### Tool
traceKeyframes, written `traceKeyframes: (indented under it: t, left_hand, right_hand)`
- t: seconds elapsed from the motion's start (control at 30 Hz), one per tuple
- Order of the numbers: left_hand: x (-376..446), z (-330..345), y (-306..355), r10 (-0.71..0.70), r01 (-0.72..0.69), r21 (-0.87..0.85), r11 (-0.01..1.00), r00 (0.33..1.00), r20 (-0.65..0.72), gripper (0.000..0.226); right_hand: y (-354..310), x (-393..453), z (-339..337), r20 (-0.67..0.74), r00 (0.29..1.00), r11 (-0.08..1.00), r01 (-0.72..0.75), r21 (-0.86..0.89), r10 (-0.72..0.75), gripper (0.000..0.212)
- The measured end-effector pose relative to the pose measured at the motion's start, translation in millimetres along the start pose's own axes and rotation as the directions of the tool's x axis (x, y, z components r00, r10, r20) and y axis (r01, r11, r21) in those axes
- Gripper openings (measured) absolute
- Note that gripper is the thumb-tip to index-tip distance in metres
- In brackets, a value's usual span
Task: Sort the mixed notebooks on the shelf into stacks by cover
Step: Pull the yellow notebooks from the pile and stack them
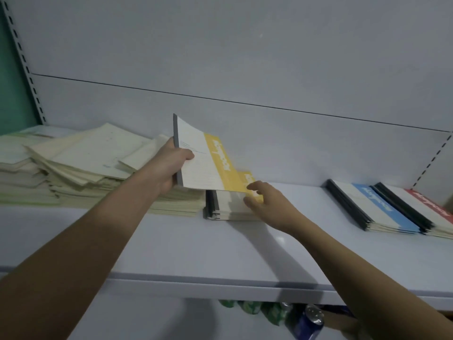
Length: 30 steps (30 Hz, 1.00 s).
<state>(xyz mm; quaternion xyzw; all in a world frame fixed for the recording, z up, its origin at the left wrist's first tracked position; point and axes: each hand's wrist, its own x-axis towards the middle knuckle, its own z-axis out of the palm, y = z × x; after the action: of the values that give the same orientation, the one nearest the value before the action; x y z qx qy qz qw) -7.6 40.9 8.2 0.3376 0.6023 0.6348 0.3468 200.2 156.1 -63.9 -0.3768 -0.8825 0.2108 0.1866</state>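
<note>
Closest to me, below the shelf edge, I see cans and some green packets poking out from the level underneath. On the shelf itself my left hand grips a yellow notebook at its dark spine, thumb across the white part of the cover and fingers curled behind, holding it tilted with the spine end raised and the yellow band pointing down to the right. Directly under that lowered corner sits the yellow stack, its dark spines facing me, and the held notebook's far edge appears to hover just over or rest on the top one; blur there keeps me from saying which. My right hand is just right of the grip, fingers spread and relaxed, holding nothing, its fingertips at the held notebook's lower corner and the top of the stack. Left of the gripping hand and partly behind the forearm lies a loose, fanned cream pile, well spread out. Far to the right of both hands sit a blue stack and, touching its right side, a red stack, both lying flat with black spines on the left. Behind everything rises the grey back panel, with slotted uprights at the edges.
</note>
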Motion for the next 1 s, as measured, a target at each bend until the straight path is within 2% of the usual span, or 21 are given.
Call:
traceKeyframes:
  t: [0.1,0.17,0.33,0.47,0.5,0.57,0.67,0.77,0.87,0.93,1.0]
  left_hand:
    - [0,-12,4,0.022,-0.022,0.015,1.000,1.000,-0.015,0.045]
    - [-1,-16,4,0.014,-0.014,0.015,1.000,1.000,-0.014,0.044]
    - [-4,-27,-2,-0.001,0.001,0.026,1.000,1.000,-0.003,0.045]
    - [-5,-36,-4,-0.002,0.002,0.038,0.999,1.000,0.008,0.046]
    - [-4,-38,-4,-0.008,0.008,0.045,0.999,1.000,0.004,0.045]
    - [-5,-39,-5,-0.013,0.013,0.044,0.999,1.000,0.002,0.045]
    - [-8,-33,-10,-0.016,0.015,0.046,0.999,1.000,0.017,0.044]
    - [-14,-20,-17,-0.030,0.029,0.027,0.999,0.998,0.055,0.036]
    - [-17,-6,-16,-0.073,0.079,-0.084,0.993,0.995,0.066,0.023]
    - [-17,0,-13,-0.089,0.094,-0.176,0.980,0.995,0.040,0.025]
    - [-16,0,-13,-0.062,0.062,-0.180,0.982,0.998,0.007,0.027]
  right_hand:
    - [-4,5,17,0.184,0.980,0.969,0.111,-0.223,-0.070,0.082]
    - [-9,8,25,0.198,0.977,0.958,0.134,-0.255,-0.084,0.089]
    - [-9,1,31,0.117,0.984,0.910,0.167,-0.380,-0.132,0.055]
    - [-3,-12,16,0.099,0.991,0.941,0.119,-0.318,-0.092,0.041]
    - [0,-14,10,0.052,0.994,0.957,0.102,-0.271,-0.091,0.036]
    - [-1,-16,0,-0.127,0.988,0.989,0.072,-0.128,-0.089,0.026]
    - [-15,-12,-9,-0.389,0.921,0.995,0.064,0.070,-0.032,0.022]
    - [-36,-12,-8,-0.494,0.868,0.985,0.125,0.117,-0.051,0.021]
    - [-57,-18,6,-0.378,0.894,0.963,0.269,0.017,-0.243,0.036]
    - [-64,-22,18,-0.236,0.848,0.880,0.459,-0.122,-0.475,0.043]
    - [-69,-24,24,-0.057,0.825,0.825,0.554,-0.108,-0.562,0.049]
